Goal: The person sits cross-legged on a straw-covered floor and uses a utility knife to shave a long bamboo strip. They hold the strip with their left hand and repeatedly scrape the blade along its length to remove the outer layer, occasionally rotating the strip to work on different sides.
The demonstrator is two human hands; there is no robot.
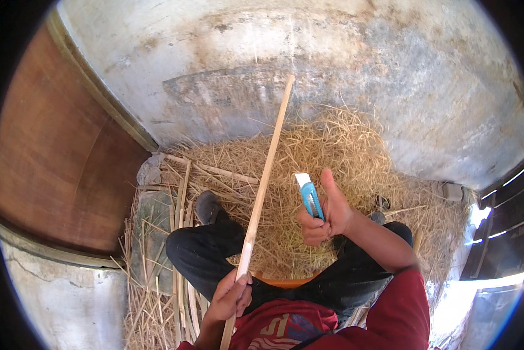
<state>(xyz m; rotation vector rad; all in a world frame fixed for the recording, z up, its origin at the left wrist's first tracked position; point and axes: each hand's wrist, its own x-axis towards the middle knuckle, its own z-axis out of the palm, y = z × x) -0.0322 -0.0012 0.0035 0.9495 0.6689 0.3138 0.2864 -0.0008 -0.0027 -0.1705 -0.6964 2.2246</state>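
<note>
**A:** Head view, nearest first: what does the left hand have?

**B:** Its fingers are wrapped tight round the lower part of a long, pale, flat strip of split bamboo. The grip sits just above the strip's near end, close to the red shirt.

**A:** Which way does the strip run?

**B:** Its long axis rises from the lap, tilts slightly to the person's right, and the far tip points at the grey plastered wall. It crosses over the knee in black trousers.

**A:** How would it handle?

**B:** My guess is light and springy: thin, stiff along its length, whippy at the free tip. The split edges could be sharp or splintery, so the flat faces near the base, where it is held now, look the safest hold.

**A:** And the right hand?

**B:** Closed in a fist round a light-blue utility knife, thumb raised, pale blade end pointing up. It is to the right of the strip, not touching it.

**A:** Beyond that?

**B:** A heap of dry yellow straw with loose bamboo slats on the floor, then a brown wooden panel to the left.
</note>
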